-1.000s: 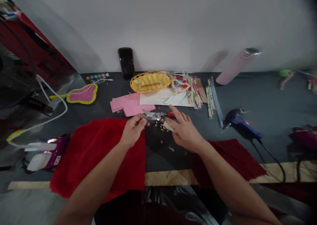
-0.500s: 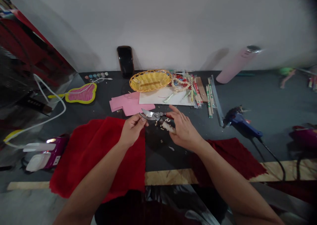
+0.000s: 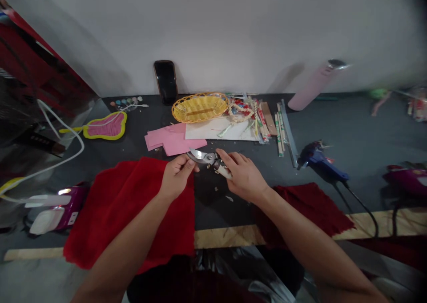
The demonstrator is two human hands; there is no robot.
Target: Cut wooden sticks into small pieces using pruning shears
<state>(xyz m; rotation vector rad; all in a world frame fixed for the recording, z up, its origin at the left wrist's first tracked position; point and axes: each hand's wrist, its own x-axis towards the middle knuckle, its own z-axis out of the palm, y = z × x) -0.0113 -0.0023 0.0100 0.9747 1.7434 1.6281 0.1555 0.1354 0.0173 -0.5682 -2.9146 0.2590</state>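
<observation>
My right hand (image 3: 245,174) is wrapped round the handles of a pair of pruning shears (image 3: 209,157), over the dark tabletop. The shears point left, their metal blades parted a little. One light-coloured handle shows below my fingers; the other is mostly covered by them. My left hand (image 3: 176,174) is closed in a pinch right at the blades, above the edge of a bright red cloth (image 3: 133,201). Whatever is between its thumb and finger is too small to make out. Small pale bits (image 3: 216,189) lie scattered on the table below the shears.
Pink paper (image 3: 173,138), a white sheet (image 3: 213,129) and a yellow wicker basket (image 3: 200,108) lie behind my hands. A phone (image 3: 166,81) leans against the wall. At right are wrapped sticks (image 3: 280,129), a pink bottle (image 3: 315,87), a blue glue gun (image 3: 322,163) and a dark red cloth (image 3: 313,207).
My right hand's fingers have curled in closer around the shears' handles, covering the red one. My left hand stays at the blades. The whole view has shifted slightly.
</observation>
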